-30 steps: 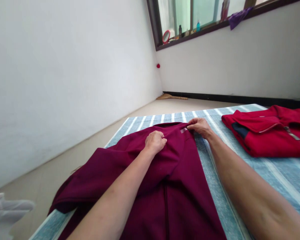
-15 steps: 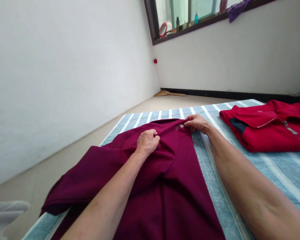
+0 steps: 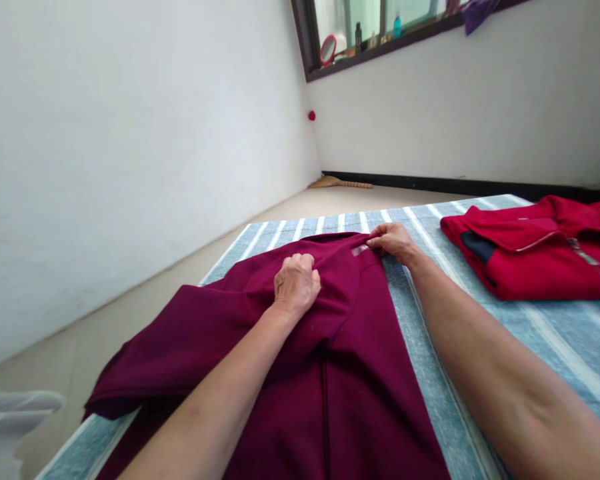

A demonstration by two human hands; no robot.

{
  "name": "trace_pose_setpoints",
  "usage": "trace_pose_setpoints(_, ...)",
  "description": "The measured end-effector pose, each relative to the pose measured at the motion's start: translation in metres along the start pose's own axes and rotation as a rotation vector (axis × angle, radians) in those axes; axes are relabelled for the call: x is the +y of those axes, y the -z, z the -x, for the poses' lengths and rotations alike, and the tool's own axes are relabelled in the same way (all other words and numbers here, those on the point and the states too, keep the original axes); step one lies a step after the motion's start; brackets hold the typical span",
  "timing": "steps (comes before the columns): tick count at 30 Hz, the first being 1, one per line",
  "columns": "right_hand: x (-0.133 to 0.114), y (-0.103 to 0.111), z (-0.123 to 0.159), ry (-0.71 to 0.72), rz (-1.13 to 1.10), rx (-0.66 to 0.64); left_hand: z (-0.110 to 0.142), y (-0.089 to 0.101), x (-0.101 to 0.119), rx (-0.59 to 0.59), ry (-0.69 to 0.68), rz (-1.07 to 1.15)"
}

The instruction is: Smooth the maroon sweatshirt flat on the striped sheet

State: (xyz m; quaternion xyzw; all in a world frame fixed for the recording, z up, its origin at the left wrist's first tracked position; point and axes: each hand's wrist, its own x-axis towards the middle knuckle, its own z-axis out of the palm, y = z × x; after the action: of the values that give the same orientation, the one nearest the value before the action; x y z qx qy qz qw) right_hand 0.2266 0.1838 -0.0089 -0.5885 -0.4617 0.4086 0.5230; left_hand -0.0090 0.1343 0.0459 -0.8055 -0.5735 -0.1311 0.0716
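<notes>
A maroon jacket [image 3: 375, 360] lies spread over a blue-and-white striped cover, one sleeve folded out to the left and a dark seam running down its middle. My left hand [image 3: 297, 283] is closed on the upper part of the cloth, with small creases around the fingers. At the jacket's far right corner, near a small pale label [image 3: 360, 250], my right hand [image 3: 391, 241] pinches the edge of the fabric between thumb and fingers. Both forearms reach across from the near side, the left one hiding part of the jacket.
A folded red jacket [image 3: 545, 257] with a zip rests at the right on the striped cover [image 3: 275, 235]. White walls stand to the left and behind. A broom [image 3: 337, 182] lies on the floor by the corner. White material [image 3: 15, 420] shows at lower left.
Both hands keep hold of the maroon jacket in nearly the same places. The left fist has turned slightly. The whole view has shifted a little.
</notes>
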Motion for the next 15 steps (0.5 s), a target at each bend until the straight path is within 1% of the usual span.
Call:
trace_pose_setpoints(2, 0.001, -0.001, 0.000, 0.002, -0.007, 0.010, 0.016, 0.015, 0.004, 0.135, -0.086, -0.043)
trace_pose_setpoints(3, 0.001, -0.001, 0.000, 0.003, -0.009, 0.013, 0.027, 0.023, 0.006, 0.166, -0.128, -0.045)
trace_pose_setpoints(4, 0.001, -0.001, 0.000, 0.004, -0.012, 0.016, 0.039, 0.031, 0.008, 0.152, -0.162, -0.029)
trace_pose_setpoints(5, 0.001, -0.002, 0.000, 0.005, -0.013, 0.020, 0.054, 0.038, 0.009, 0.095, -0.193, 0.003)
trace_pose_setpoints(6, 0.001, -0.002, 0.000, 0.005, -0.015, 0.024, 0.069, 0.045, 0.011, -0.009, -0.215, 0.051)
trace_pose_setpoints(7, 0.001, -0.003, 0.001, 0.005, -0.017, 0.029, 0.083, 0.050, 0.011, -0.135, -0.194, 0.094)
trace_pose_setpoints(9, 0.002, -0.004, 0.001, 0.005, -0.022, 0.040, 0.108, 0.055, 0.012, -0.389, -0.064, 0.107)
trace_pose_setpoints(10, 0.002, -0.004, 0.001, 0.005, -0.024, 0.045, 0.116, 0.056, 0.012, -0.469, 0.011, 0.099)
trace_pose_setpoints(11, 0.002, -0.005, 0.001, 0.005, -0.027, 0.049, 0.123, 0.057, 0.012, -0.520, 0.085, 0.090)
trace_pose_setpoints(12, 0.002, -0.005, 0.002, 0.006, -0.028, 0.051, 0.126, 0.056, 0.012, -0.538, 0.148, 0.090)
trace_pose_setpoints(15, 0.003, -0.005, 0.002, 0.006, -0.028, 0.053, 0.127, 0.048, 0.016, -0.509, 0.266, 0.183)
